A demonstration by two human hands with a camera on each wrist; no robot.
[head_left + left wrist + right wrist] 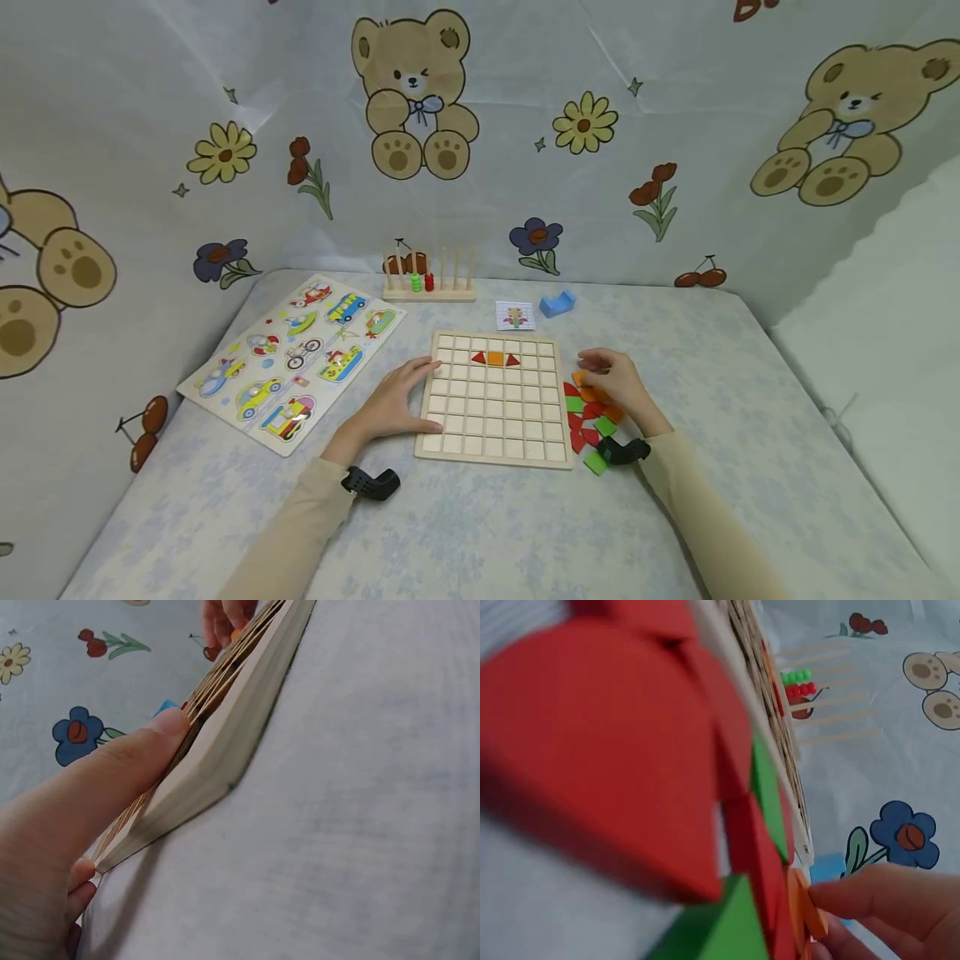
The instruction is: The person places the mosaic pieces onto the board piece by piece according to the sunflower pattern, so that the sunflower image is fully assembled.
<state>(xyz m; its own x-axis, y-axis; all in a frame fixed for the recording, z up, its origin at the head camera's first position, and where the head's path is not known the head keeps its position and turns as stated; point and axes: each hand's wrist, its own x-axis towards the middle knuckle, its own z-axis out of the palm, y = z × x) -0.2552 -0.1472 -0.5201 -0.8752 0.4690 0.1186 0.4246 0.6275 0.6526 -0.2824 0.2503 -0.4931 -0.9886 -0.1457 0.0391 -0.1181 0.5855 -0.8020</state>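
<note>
Pale mottled table [495, 533]; curtain [495, 200] printed with bears and flowers behind. Grid board [495, 419] flat on table, before person. Left hand [393, 404] rests on its left edge, fingers and thumb spread. Right hand [618, 383], well apart, pinches orange piece [810, 906] right of board. Right hand partly hides pile [591, 410]. Sleeves [303, 508] cut off below. Card [515, 316] too small to read; nearest red piece [607, 742] blurred.

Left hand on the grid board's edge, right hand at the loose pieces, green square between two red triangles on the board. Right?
No: the square between the two red triangles is orange, not green, as the head view shows. The left hand on the edge of the grid board and right hand at the loose pieces stand.
</note>
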